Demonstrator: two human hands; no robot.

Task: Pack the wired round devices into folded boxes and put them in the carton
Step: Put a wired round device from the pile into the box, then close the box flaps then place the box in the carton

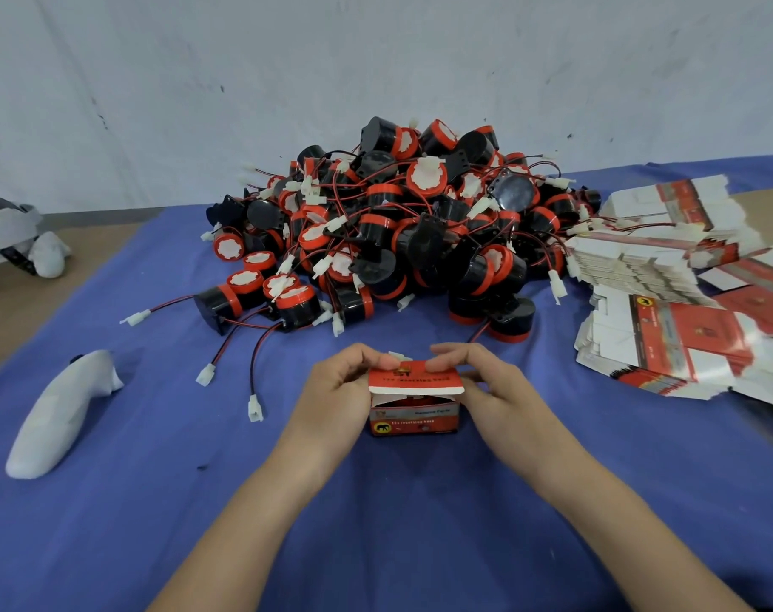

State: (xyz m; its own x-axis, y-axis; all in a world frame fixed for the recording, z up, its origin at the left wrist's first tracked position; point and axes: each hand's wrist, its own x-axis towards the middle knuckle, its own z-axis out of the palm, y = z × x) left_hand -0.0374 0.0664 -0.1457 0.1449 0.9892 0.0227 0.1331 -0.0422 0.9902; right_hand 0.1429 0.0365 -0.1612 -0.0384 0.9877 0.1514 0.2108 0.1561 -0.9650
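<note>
A small red and white folded box (413, 415) stands on the blue cloth in front of me, its top flap half lowered. A white connector pokes out just behind the flap. My left hand (331, 390) grips the box's left side with the thumb on the flap. My right hand (486, 382) grips the right side, its fingers curled over the flap's top. Behind them lies a big pile of black and red wired round devices (398, 223) with white plugs. No carton is in view.
Stacks of flat unfolded boxes (667, 302) lie at the right. A white controller (60, 417) rests on the cloth at the left, and a white headset (9, 231) sits at the far left. Loose wires with plugs (254, 408) trail toward me.
</note>
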